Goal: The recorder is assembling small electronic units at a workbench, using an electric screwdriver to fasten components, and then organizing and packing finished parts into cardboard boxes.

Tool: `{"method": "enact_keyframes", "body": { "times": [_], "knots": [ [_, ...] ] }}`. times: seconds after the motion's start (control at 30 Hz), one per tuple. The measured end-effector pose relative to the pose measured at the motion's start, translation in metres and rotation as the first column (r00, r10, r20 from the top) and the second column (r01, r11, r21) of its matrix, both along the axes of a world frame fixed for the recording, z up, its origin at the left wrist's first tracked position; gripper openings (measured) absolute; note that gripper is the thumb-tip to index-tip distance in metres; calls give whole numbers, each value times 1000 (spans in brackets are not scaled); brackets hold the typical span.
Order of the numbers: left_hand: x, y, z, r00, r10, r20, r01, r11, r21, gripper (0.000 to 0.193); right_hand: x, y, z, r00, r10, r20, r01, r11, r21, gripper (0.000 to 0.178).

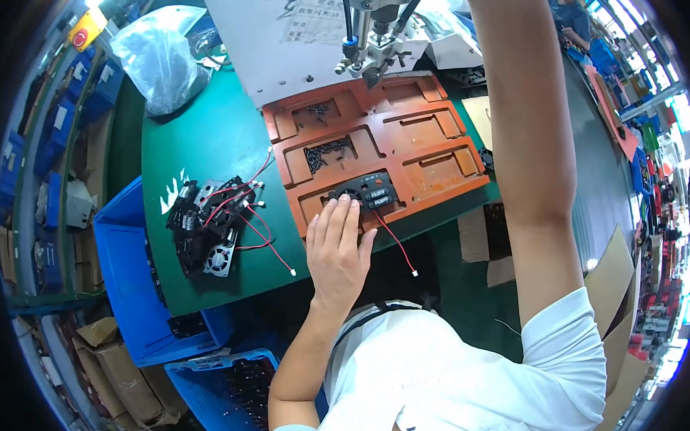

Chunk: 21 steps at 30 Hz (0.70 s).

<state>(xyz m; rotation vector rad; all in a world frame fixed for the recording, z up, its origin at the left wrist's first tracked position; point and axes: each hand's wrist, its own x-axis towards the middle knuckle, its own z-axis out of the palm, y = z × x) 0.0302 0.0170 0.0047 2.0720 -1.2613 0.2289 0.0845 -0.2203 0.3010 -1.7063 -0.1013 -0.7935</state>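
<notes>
My left hand (337, 242) lies with fingers stretched out on a black part (376, 190) with a small fan. That part sits in the front left recess of an orange tray (445, 200), and a red wire (395, 240) with a white plug hangs from it over the table's front edge. My right forearm reaches up past the top of the picture, so the right hand is out of sight. Dark screws (329, 154) lie in the tray's middle left recess, with more at the back left. Above the tray's back edge is a metal machine head (371, 43).
Several black fan parts (209, 228) with red wires are heaped on the green table (168, 146) to the left. Behind them lies a clear plastic bag (161, 58). Blue crates (123, 276) stand below the table's left side. Far right, another person (571, 17) is visible.
</notes>
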Motion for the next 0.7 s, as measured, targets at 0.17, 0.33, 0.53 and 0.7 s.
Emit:
{"method": "enact_keyframes", "body": {
  "times": [0.17,0.33,0.53,0.7],
  "knots": [
    [-1,1,-1,1000,-3,2,3,1000,10,49,-12,15,-5,997,-32,71,28,998,50,31],
    [-3,1,0,1000,2,-23,-2,1000,0,52,-16,11,-7,992,67,105,-64,997,-30,34],
    [-3,1,0,1000,13,-15,-13,1000,-7,50,-13,11,-16,997,-63,37,61,997,41,27],
    [-3,0,0,1000,6,-18,-6,1000,-4,51,-22,24,-22,994,-66,82,59,995,82,25]
  ]
}}
